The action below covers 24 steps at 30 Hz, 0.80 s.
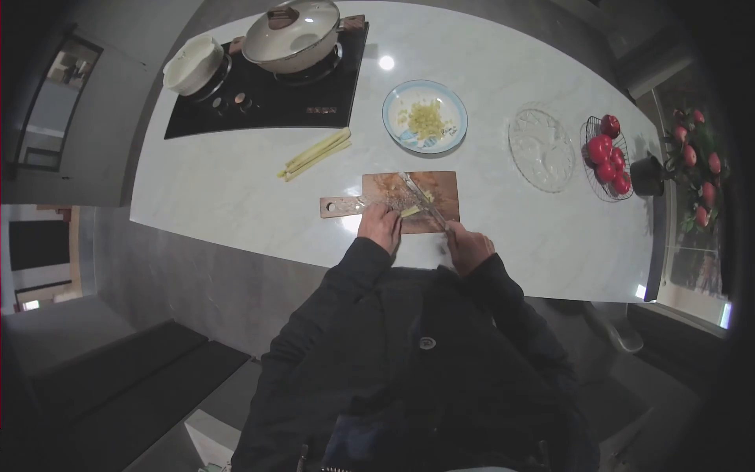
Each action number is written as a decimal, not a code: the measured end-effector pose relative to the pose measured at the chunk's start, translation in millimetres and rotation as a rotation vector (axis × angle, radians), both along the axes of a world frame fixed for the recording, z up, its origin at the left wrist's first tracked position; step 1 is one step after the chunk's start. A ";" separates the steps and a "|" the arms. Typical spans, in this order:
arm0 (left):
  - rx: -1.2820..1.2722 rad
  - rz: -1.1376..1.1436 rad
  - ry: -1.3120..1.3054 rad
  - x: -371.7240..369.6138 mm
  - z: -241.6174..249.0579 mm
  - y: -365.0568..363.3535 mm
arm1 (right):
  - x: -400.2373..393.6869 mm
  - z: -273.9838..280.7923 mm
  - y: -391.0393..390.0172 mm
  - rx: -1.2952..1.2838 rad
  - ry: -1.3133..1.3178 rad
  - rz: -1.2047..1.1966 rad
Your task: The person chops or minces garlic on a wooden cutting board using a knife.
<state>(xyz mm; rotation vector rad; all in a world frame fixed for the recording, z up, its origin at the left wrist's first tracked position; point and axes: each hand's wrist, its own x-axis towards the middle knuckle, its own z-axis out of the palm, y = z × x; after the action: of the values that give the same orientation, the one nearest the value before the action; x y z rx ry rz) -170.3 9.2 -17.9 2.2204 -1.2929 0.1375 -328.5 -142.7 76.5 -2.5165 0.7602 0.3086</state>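
Note:
A wooden cutting board (342, 207) with a handle on its left lies near the counter's front edge. My right hand (470, 248) is closed round the handle of a kitchen knife (421, 196). Its blade slants up and left across the board. On the board, my left hand (381, 226) is closed with bent fingers on the end of a short pale yellow-green stalk (410, 211), just left of the blade. Small cut bits lie around the knife. Beyond the board, a blue-rimmed plate (392, 135) holds a heap of chopped pale yellow pieces (426, 119).
Long pale stalks (314, 156) lie left of the plate. Behind them, a black cooktop (275, 118) carries a lidded pan (292, 47) and a white pot (193, 67). Rightward are a clear glass dish (540, 149), a wire basket of red fruit (604, 151) and a dark pot (648, 176).

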 end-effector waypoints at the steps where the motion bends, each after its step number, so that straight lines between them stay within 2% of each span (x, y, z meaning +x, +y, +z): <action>1: 0.008 -0.005 0.007 0.2 -0.6 0.3 | -3.3 0.3 -0.1 0.007 0.025 0.006; 6: 0.026 -0.019 0.027 3.8 0.1 -2.1 | -8.8 -2.8 2.4 -0.007 0.139 0.011; 12: -0.023 -0.038 0.035 3.8 0.4 -1.5 | -10.8 -21.5 3.8 -0.103 0.068 0.045; 15: -0.051 -0.040 0.035 4.5 -0.8 -1.8 | 1.8 -20.2 3.7 -0.073 0.128 0.053; 21: 0.080 -0.005 0.066 0.6 5.1 -4.5 | 43.6 -23.2 -0.2 -0.022 0.123 0.049; 24: 0.037 -0.007 0.050 3.8 2.4 -8.3 | 49.1 -30.5 -2.3 -0.160 0.027 0.095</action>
<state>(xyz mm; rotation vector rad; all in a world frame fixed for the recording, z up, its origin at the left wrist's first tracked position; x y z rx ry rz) -166.5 0.9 -15.4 2.2361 -1.2858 0.0553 -279.4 -145.0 45.9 -2.7095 0.7011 0.3266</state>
